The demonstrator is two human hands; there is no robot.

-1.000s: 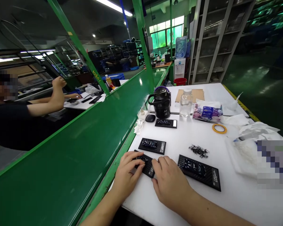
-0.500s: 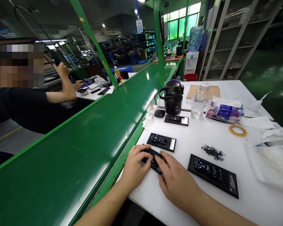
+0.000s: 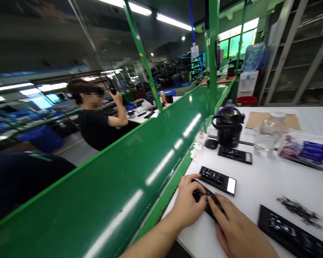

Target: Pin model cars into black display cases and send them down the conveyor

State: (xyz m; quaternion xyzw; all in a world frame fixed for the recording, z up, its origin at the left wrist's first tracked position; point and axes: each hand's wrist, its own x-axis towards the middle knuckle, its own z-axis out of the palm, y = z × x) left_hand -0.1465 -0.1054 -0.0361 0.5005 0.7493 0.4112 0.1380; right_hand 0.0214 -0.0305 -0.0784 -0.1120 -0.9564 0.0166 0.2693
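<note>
Black carbon-patterned panel (image 3: 210, 197) held at lower centre of the frame, just above the white worktop (image 3: 261, 179). Left hand (image 3: 190, 200) with fingers curled around one edge; right hand (image 3: 238, 229) with fingers pressed on top. Handwork on the panel apparently under way, next move seemingly calling for more fingertip pressure there.

Black flask (image 3: 228, 128) near clear plastic bottle (image 3: 270, 132); water dispenser (image 3: 247, 83), red bucket (image 3: 247, 101) beyond.

The black carbon-weave panel (image 3: 208, 204) lies slanted on the white bench top (image 3: 274, 182), mostly hidden beneath 2 hands (only a narrow strip shows between them). The left hand (image 3: 190, 202) curls over one end, its fingers against a glossy dark insert (image 3: 197, 195) on the panel. The right hand (image 3: 238, 229) presses down along the other side.
</note>
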